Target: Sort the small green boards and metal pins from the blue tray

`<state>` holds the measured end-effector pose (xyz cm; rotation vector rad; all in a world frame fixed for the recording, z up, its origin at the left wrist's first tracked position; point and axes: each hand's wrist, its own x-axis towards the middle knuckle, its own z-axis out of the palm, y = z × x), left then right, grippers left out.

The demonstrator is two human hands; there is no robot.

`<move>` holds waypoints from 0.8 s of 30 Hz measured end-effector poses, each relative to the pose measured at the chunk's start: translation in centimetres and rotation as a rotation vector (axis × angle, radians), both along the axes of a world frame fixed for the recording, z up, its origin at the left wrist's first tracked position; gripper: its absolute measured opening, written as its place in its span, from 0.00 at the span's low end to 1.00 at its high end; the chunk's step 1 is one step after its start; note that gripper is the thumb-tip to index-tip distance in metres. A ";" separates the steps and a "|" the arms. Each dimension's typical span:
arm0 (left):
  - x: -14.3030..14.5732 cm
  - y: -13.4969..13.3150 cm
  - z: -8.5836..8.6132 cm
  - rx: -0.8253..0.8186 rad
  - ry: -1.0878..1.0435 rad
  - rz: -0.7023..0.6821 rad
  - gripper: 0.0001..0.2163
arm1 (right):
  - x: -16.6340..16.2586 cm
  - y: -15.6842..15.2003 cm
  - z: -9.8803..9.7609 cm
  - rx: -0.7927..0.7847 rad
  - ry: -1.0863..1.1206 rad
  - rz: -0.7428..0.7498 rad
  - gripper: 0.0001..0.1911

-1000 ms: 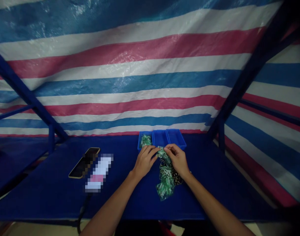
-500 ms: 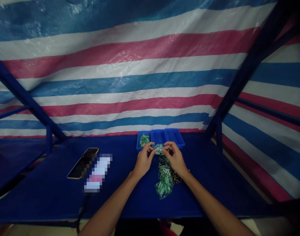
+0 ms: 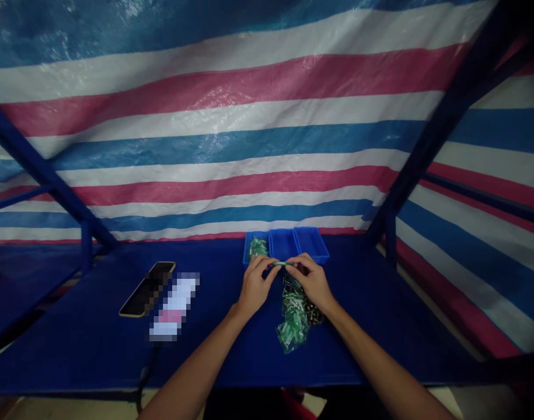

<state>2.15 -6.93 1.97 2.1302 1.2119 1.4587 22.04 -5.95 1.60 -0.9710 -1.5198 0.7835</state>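
Between my two hands is a small clear plastic bag (image 3: pixel 283 263) with green and silvery contents, seen nearly edge-on. My left hand (image 3: pixel 257 283) pinches its left end between thumb and fingers. At the other end, my right hand (image 3: pixel 313 281) grips it the same way. Below the hands lies a pile of similar bags (image 3: pixel 293 324) with green and metallic contents. Dark brassy small parts (image 3: pixel 313 315) sit beside the pile, partly hidden by my right hand and wrist. What exactly the bags contain is too small to make out.
Three blue bins stand behind my hands: a left bin (image 3: pixel 245 251) holding green bags, a middle bin (image 3: pixel 284 242) and a right bin (image 3: pixel 311 244). A phone (image 3: pixel 139 297) lies left on the blue table (image 3: pixel 96 350), beside a blurred-out item (image 3: pixel 174 309). Blue frame bars and striped sheeting enclose the table.
The small bag has been tipped from showing its flat face to nearly edge-on. Both hands keep their pinch and have barely shifted.
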 end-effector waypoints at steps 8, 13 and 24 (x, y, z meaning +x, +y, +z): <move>0.4 -0.1 -0.7 -0.114 -0.036 0.002 0.14 | -0.2 0.0 -0.1 -0.133 0.116 0.035 0.18; 0.5 -0.3 -0.2 -0.086 -0.009 -0.060 0.12 | 0.2 0.3 -0.3 -0.146 0.171 0.001 0.17; 0.5 -0.2 0.1 -0.084 0.001 -0.008 0.09 | -0.1 -0.2 0.7 -0.137 0.097 0.042 0.16</move>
